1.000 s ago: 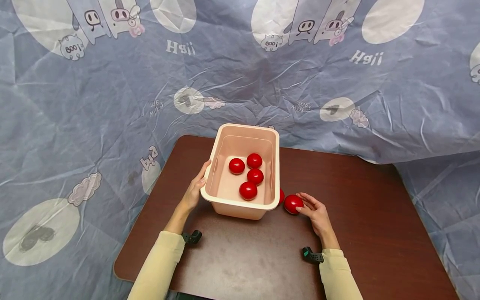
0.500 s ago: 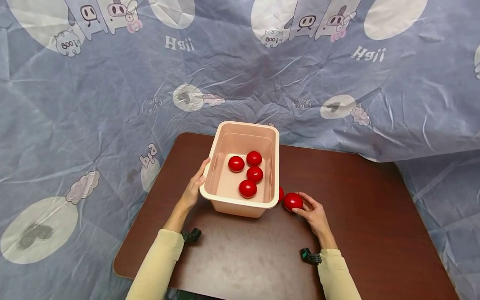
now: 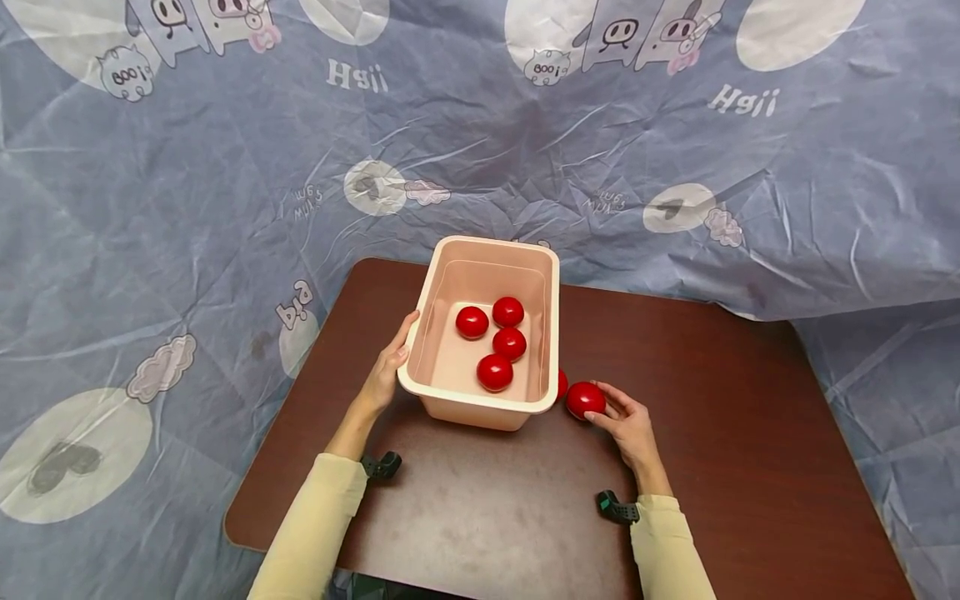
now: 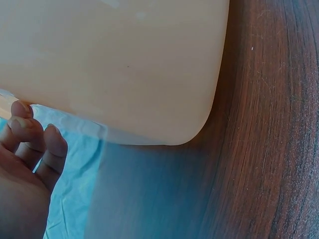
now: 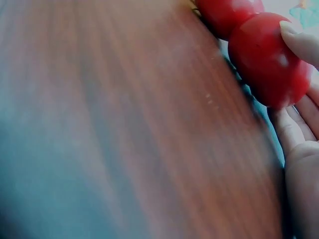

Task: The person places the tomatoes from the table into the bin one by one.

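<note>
A pale pink plastic bin (image 3: 480,407) stands in the middle of the head view, with several shiny red balls (image 3: 495,372) inside. My left hand (image 3: 384,375) holds its left rim, thumb near the top edge. In the left wrist view, curled fingers (image 4: 55,149) show beside the bin's outer wall (image 4: 124,64). Right of the bin, my right hand (image 3: 628,423) holds another red ball (image 3: 584,400) between thumb and fingers. The right wrist view shows the thumb (image 5: 301,45) on this ball (image 5: 266,59). A further red ball (image 5: 227,15) touches it, partly hidden by the bin in the head view.
The brown wooden table (image 3: 720,433) extends to the right and in front of the bin. Behind it hangs a crumpled blue printed sheet (image 3: 480,133). Small black devices (image 3: 382,465) are strapped at both wrists.
My right thumb and fingers have drawn in around the red ball. The bin stays in my left hand. The whole head view shifts slightly upward.
</note>
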Motion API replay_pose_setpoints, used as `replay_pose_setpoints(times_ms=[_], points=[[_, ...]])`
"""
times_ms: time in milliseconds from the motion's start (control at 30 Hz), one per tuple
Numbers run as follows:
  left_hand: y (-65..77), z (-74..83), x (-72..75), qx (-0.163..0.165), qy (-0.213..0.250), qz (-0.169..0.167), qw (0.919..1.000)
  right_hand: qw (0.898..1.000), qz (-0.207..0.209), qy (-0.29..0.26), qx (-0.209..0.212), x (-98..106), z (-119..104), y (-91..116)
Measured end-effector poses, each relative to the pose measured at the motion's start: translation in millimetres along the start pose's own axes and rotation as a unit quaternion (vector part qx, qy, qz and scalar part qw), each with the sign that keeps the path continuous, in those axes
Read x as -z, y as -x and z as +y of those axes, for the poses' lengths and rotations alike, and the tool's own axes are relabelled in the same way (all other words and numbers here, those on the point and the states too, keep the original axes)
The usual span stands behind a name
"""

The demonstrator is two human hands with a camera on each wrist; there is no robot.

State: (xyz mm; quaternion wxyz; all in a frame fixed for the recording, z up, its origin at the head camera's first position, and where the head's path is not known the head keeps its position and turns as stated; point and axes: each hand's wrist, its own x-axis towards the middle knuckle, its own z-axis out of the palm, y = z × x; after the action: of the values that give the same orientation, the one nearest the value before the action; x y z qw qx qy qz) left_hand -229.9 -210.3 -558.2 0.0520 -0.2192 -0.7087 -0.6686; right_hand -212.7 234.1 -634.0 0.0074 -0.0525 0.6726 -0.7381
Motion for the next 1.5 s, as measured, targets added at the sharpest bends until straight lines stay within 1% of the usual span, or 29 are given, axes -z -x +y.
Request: replay_pose_setpoints(times_ms=[133,233,333,433,533,700,767,933,1067,1267,1500], points=[[1.5,7.5,-1.1,0.010,0.013,-0.005,0.9999,0.999,0.009,-0.029,0.011,0.3,0.0,1.6],[2.7,20.4,-3.0,0.013,0.019,-0.013,0.9996,0.998,0.017,-0.050,0.017,1.3,0.4,2.4],[3.1,31.5,-4.8,0.013,0.013,-0.015,0.9997,0.998,0.026,-0.060,0.018,3.1,0.6,1.5],[2.4,36.1,-5.4,0.013,0.008,-0.016,0.9998,0.997,0.033,-0.071,0.016,5.6,-0.2,-0.6],[1.6,37.1,-5.3,0.012,0.006,-0.018,0.9997,0.996,0.044,-0.078,0.012,7.4,-1.7,-3.0],[1.0,35.9,-4.5,0.011,0.009,-0.026,0.9996,0.996,0.057,-0.071,-0.004,7.6,-6.1,-5.6],[1.1,35.5,-4.3,0.011,0.009,-0.028,0.9995,0.996,0.061,-0.070,-0.004,6.3,-9.6,-7.2],[1.5,35.5,-3.7,0.006,0.004,-0.030,0.9995,0.996,0.058,-0.072,0.019,0.8,-25.3,-15.3],[1.6,36.3,-3.2,0.007,0.002,-0.030,0.9995,0.996,0.042,-0.069,0.040,-3.2,-42.7,-24.2],[1.6,37.8,-2.4,0.011,0.002,-0.027,0.9996,0.994,0.024,-0.080,0.064,-8.5,-65.5,-38.2],[1.3,38.1,-1.8,0.007,0.002,-0.027,0.9996,0.992,0.023,-0.099,0.080,-14.2,-77.0,-49.5]])
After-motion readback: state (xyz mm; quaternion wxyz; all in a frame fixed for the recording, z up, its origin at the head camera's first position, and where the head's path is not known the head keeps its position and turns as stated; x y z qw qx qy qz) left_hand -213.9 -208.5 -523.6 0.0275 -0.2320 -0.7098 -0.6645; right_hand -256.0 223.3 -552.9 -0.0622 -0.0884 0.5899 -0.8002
